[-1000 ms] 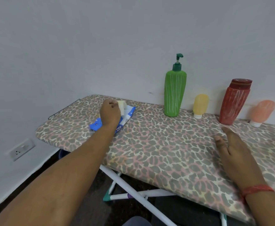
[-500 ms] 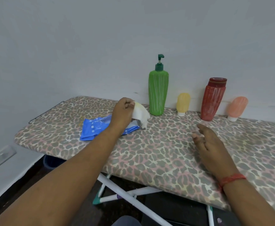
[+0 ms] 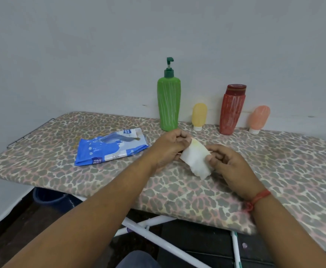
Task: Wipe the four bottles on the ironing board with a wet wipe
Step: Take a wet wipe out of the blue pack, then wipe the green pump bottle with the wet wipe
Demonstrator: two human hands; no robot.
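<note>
A white wet wipe is stretched between my left hand and my right hand, both pinching its edges above the leopard-print ironing board. Along the wall stand a tall green pump bottle, a small yellow tube, a red bottle and a small orange tube, all upright and beyond my hands. The blue wipes pack lies flat to the left of my left hand, its flap open.
The board's white legs cross below its near edge. A dark blue bucket sits on the floor under the left end. A grey wall rises right behind the bottles.
My left hand pulled the wipe out of the pack and carried it right. My right hand lifted off the board and took hold of the wipe's other edge.
</note>
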